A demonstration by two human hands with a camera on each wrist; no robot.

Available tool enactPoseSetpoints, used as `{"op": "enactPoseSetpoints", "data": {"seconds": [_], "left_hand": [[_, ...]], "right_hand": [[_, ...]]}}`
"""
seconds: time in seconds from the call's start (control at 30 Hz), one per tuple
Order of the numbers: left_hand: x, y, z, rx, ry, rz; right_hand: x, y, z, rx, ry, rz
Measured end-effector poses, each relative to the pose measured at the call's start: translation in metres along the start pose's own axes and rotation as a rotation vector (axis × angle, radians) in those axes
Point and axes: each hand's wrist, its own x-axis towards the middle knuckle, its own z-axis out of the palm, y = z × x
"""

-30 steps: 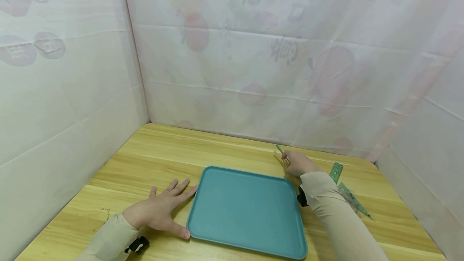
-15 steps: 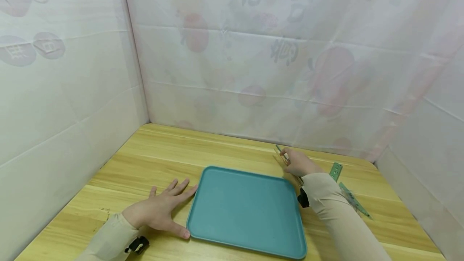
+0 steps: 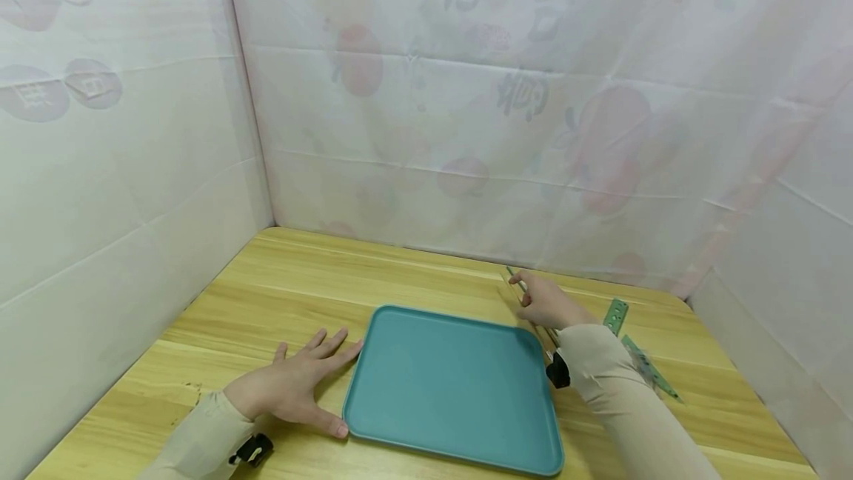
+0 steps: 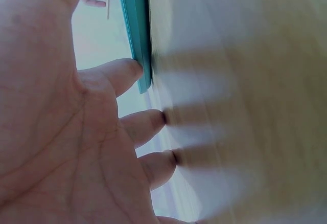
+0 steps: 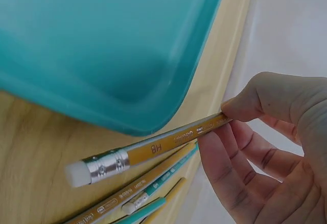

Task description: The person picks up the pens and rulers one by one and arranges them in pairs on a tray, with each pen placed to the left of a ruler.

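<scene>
My right hand (image 3: 548, 302) pinches a yellow HB pencil (image 5: 166, 143) between thumb and fingers, beyond the right rear corner of a teal tray (image 3: 453, 391). In the right wrist view, the pencil's white eraser end points away from the hand, over the tray's corner. Below it lie several more pencils, among them a yellow pencil (image 5: 135, 187) and a green pencil (image 5: 163, 179). My left hand (image 3: 289, 390) rests on the table with fingers spread. Its thumb and forefinger touch the tray's left edge.
Right of the tray, partly behind my right sleeve, lie a green ruler (image 3: 616, 316) with cut-out holes and a green pointed flat piece (image 3: 656, 372) beside something clear. Printed white cloth (image 3: 426, 132) hangs around the wooden table (image 3: 313, 265).
My right hand has shifted slightly while gripping, and more of the pencil lengths show by its wrist. The left hand and the tray have stayed in place.
</scene>
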Motion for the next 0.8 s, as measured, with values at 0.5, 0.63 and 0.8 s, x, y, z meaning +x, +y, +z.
{"op": "enactPoseSetpoints", "data": {"seconds": [0.5,0.63,0.8], "left_hand": [[0.0,0.002,0.0,0.005,0.009,-0.003],[0.001,0.003,0.0,0.006,0.013,-0.003],[0.001,0.004,-0.001,0.006,0.016,-0.008]], "right_hand": [[-0.004,-0.008,0.004,0.052,0.016,-0.012],[-0.007,-0.011,0.003,0.055,0.019,-0.015],[-0.011,-0.017,0.004,0.085,0.021,-0.006]]}}
